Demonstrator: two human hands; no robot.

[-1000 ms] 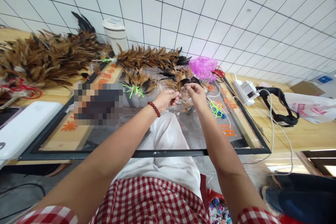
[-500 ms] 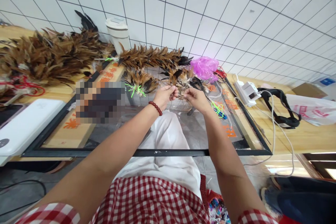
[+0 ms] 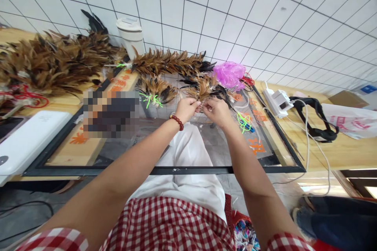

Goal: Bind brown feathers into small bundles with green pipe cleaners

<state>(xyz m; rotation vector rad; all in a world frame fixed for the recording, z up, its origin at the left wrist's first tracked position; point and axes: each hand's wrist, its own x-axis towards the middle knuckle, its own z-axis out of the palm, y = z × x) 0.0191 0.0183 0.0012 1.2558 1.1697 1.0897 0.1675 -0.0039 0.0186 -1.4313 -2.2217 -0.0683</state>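
Note:
My left hand [image 3: 188, 110], with a dark red bead bracelet [image 3: 177, 122] on its wrist, is closed in a pinch at the near edge of a loose heap of brown and black feathers [image 3: 203, 86]. Just beside it, my right hand [image 3: 218, 112] pinches too, fingertips almost meeting the left ones. Between them are thin brown feathers; their stems are partly hidden by the fingers. Left of the heap lies a feather bunch [image 3: 159, 88] with bright green string [image 3: 151, 100]. Behind both stretches a long feather duster [image 3: 171, 62] with black feathers at its right end.
A black-framed glass panel [image 3: 188, 170] lies under the work. A white cup [image 3: 131, 37], a big feather pile [image 3: 53, 62] and a white power bank [image 3: 35, 137] are at left. Pink plastic [image 3: 229, 75], green cord [image 3: 244, 122], a power strip [image 3: 273, 102] and a black strap [image 3: 315, 121] sit right.
Both hands have shifted slightly, their fingertips drawing closer together. My right hand's fingers are more curled in, and brown feathers now stand upright just beyond the fingertips.

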